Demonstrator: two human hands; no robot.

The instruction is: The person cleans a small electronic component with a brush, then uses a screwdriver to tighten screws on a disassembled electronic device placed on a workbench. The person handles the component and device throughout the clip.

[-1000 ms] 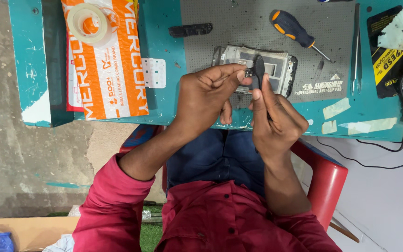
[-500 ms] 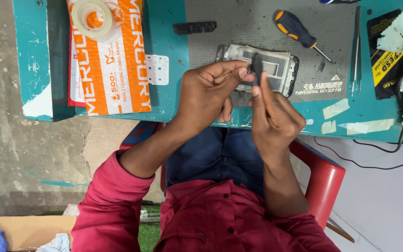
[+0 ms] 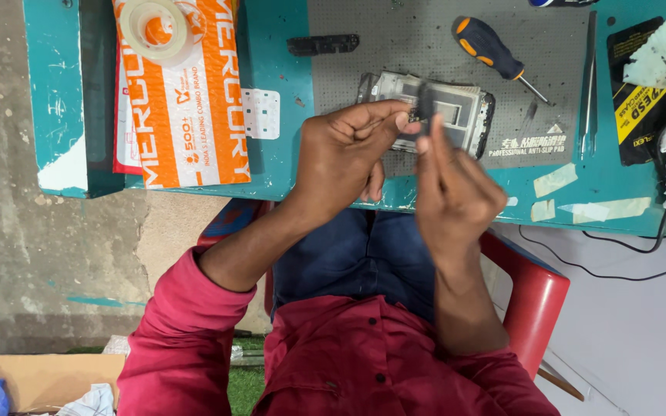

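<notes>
Both hands, left hand [image 3: 344,158] and right hand [image 3: 456,192], have their fingers pinched shut on a small dark part [image 3: 424,104] above the opened phone frame [image 3: 456,108] on the teal bench [image 3: 279,166].

One head-worn view looks steeply down from above the person; the teal-painted wooden table [image 3: 271,166] lies along the top edge; the red plastic chair [image 3: 529,296] sits close below.

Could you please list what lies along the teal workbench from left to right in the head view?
Tape roll → orange mailer bag → small white plate → black strip → phone frame → screwdriver → tweezers → black-and-yellow packet.
</notes>
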